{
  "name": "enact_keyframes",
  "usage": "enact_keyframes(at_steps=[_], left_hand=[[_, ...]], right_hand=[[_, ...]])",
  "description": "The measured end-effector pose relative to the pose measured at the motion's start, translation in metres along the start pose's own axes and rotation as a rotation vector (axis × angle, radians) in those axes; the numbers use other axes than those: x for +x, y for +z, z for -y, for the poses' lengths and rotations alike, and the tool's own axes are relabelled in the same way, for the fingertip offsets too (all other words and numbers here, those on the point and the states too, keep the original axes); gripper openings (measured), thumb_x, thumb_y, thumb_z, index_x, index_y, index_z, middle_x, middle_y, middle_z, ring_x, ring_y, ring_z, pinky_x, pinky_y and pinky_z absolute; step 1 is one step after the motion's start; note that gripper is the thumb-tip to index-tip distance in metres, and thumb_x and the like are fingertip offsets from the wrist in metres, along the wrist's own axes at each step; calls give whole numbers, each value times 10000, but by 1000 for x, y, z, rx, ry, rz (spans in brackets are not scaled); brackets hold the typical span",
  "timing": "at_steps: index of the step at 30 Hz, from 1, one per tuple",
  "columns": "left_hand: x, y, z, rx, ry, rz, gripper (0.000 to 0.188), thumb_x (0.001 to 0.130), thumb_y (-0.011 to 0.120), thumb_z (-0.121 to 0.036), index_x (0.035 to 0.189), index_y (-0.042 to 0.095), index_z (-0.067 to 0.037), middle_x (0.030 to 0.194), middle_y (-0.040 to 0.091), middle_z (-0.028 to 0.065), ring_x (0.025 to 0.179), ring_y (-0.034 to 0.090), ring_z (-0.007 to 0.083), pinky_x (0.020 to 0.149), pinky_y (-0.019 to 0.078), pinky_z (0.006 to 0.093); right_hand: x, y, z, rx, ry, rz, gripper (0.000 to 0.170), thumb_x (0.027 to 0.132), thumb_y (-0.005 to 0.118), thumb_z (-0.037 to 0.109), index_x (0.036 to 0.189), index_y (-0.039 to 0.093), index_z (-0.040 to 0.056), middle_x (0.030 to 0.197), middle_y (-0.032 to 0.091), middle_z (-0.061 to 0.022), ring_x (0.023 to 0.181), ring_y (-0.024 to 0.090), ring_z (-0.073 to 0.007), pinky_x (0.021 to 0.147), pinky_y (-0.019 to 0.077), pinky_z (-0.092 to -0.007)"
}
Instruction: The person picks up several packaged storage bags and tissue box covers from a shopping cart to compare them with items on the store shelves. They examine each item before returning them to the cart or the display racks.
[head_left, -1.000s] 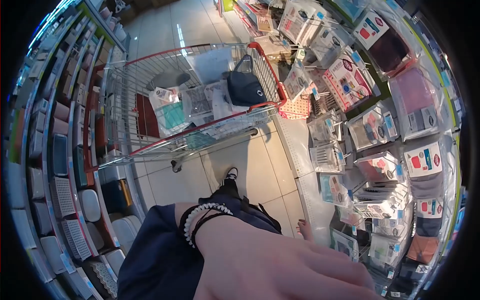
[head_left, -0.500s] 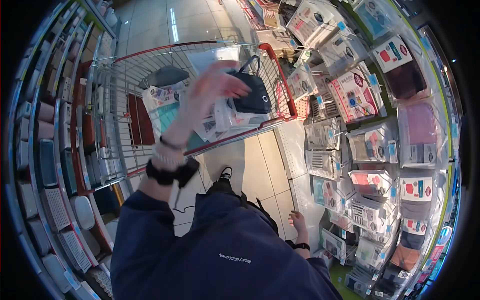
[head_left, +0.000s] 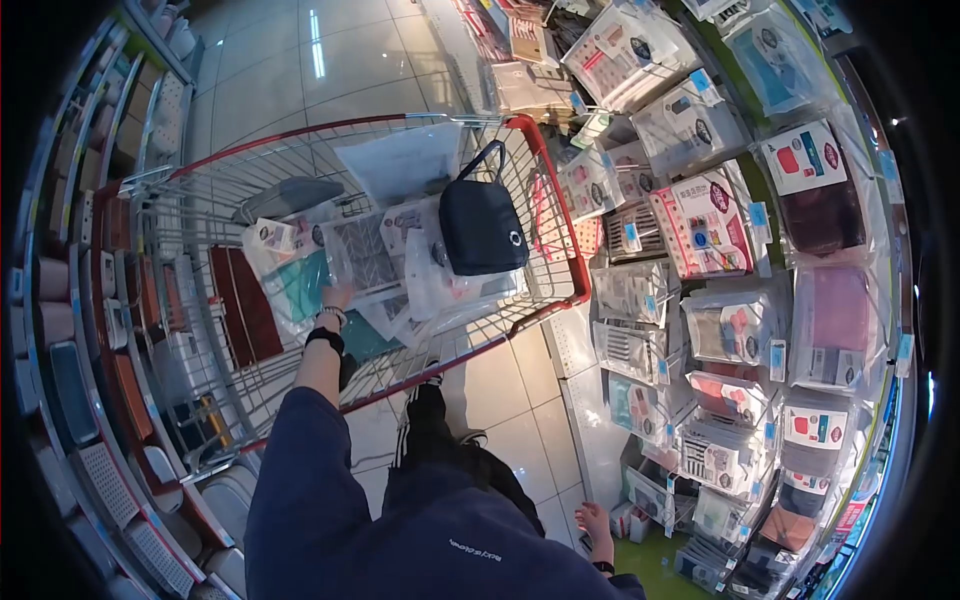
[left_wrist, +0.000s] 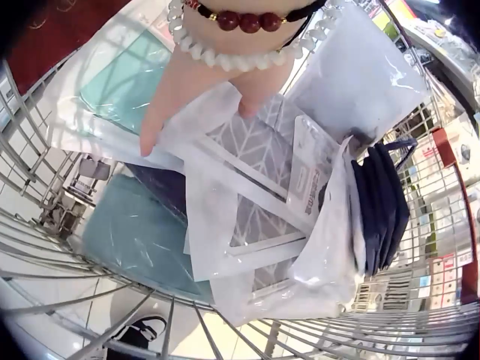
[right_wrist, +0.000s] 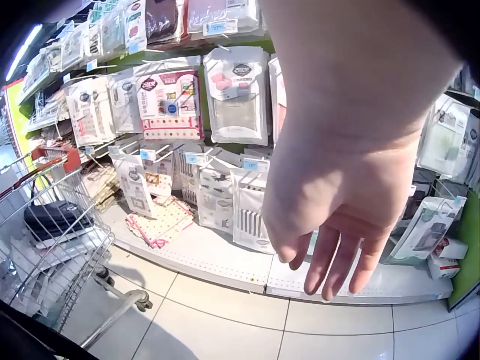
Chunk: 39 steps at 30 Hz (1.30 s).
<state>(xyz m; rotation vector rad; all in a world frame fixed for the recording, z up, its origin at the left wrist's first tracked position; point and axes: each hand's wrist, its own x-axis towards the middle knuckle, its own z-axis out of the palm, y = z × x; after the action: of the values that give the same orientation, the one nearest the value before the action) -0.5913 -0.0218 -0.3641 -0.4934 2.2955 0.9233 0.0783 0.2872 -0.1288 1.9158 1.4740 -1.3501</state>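
My left hand [left_wrist: 229, 82] reaches down into the shopping cart [head_left: 455, 360]. It holds the raised pale corner of a clear plastic packet [left_wrist: 259, 214] with a grey leaf pattern, which hides part of the fingers. Beside the thumb lies a teal packet [left_wrist: 127, 82], and another teal packet [left_wrist: 142, 236] lies lower down. A dark navy handbag [head_left: 485, 220] sits at the cart's right end, near a large pale plastic packet [head_left: 400, 160]. My right hand [right_wrist: 341, 202] hangs with relaxed fingers in front of the rack, holding nothing.
At right, a rack of hanging packets [head_left: 700, 220] stands above a white perforated base shelf [right_wrist: 217, 259]. Shelves of storage boxes [head_left: 110, 480] line the left side. The aisle has a tiled floor [head_left: 510, 400]. A reddish-brown flat panel [head_left: 243, 305] shows at the cart's left.
My left hand has swung from close to the camera, across above the handbag, down left onto the packets in the cart. The cart appears lower in view. My right hand still hangs.
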Motion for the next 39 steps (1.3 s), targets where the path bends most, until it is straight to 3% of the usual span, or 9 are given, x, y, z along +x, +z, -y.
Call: enact_keyframes(at_steps=[6, 8, 9, 12, 19, 25, 34, 36, 39], left_hand=[[6, 27, 1, -136, -144, -72, 989, 655, 615, -472, 1268, 90, 100, 1287, 273, 270, 1194, 283, 357, 1012, 193, 373], [-10, 24, -6, -426, -424, 209, 917, 673, 637, -463, 1307, 133, -34, 1246, 355, 187, 1047, 456, 357, 795, 420, 501], [61, 77, 69, -728, -147, 114, 773, 675, 658, -375, 1243, 279, -13, 1165, 442, 181, 1002, 489, 323, 761, 447, 394], [7, 56, 25, -820, -204, 146, 722, 650, 695, -382, 1179, 361, -21, 1024, 520, 131, 785, 575, 260, 530, 475, 354], [-6, 29, -8, -604, -418, 400, 528, 644, 708, -409, 1004, 500, -84, 852, 571, 55, 672, 570, 202, 539, 482, 306], [-44, 14, -59, -677, -135, 286, 524, 619, 710, -425, 849, 538, 13, 661, 554, 59, 557, 571, 172, 388, 408, 289], [-157, -91, -132, -436, 296, 9, 385, 661, 680, -188, 957, 543, 17, 828, 577, 67, 761, 562, 177, 628, 444, 298], [-228, -128, -149, -503, 791, -189, 405, 672, 673, -174, 978, 542, 57, 878, 588, 92, 744, 554, 134, 649, 422, 254], [-287, -166, -144, -727, 766, -45, 346, 717, 638, -115, 1006, 534, 44, 911, 580, 86, 818, 540, 140, 696, 414, 259]], right_hand=[[-3, 19, 26, -92, -45, 18, 271, 798, 463, 76, 1063, 488, 26, 861, 614, -103, 725, 587, -148, 587, 463, -258], [-6, 23, 37, -120, -42, 29, 271, 808, 454, 80, 1074, 475, 36, 886, 610, -100, 754, 585, -149, 610, 463, -263], [-5, 26, 42, -126, -57, 38, 272, 809, 454, 81, 1076, 475, 37, 881, 611, -97, 752, 585, -148, 614, 461, -259], [0, 30, 44, -138, -78, 52, 274, 809, 454, 82, 1079, 476, 39, 877, 612, -93, 751, 585, -145, 617, 458, -254], [17, 39, 51, -151, -107, 74, 267, 806, 470, 104, 1061, 503, 30, 851, 625, -102, 759, 598, -153, 625, 464, -258], [32, 42, 57, -156, -226, 71, 275, 808, 472, 136, 1058, 504, 26, 850, 625, -108, 762, 602, -167, 664, 467, -272], [28, 37, 101, -292, -555, 39, 301, 785, 517, 214, 1038, 537, 53, 838, 625, -116, 808, 600, -208, 721, 459, -313], [21, 36, 123, -301, -616, 25, 301, 782, 528, 213, 1035, 538, 51, 835, 623, -122, 820, 597, -211, 726, 458, -309], [11, 33, 156, -281, -741, 33, 297, 781, 544, 196, 1037, 537, 46, 845, 619, -129, 843, 592, -210, 739, 456, -300]])
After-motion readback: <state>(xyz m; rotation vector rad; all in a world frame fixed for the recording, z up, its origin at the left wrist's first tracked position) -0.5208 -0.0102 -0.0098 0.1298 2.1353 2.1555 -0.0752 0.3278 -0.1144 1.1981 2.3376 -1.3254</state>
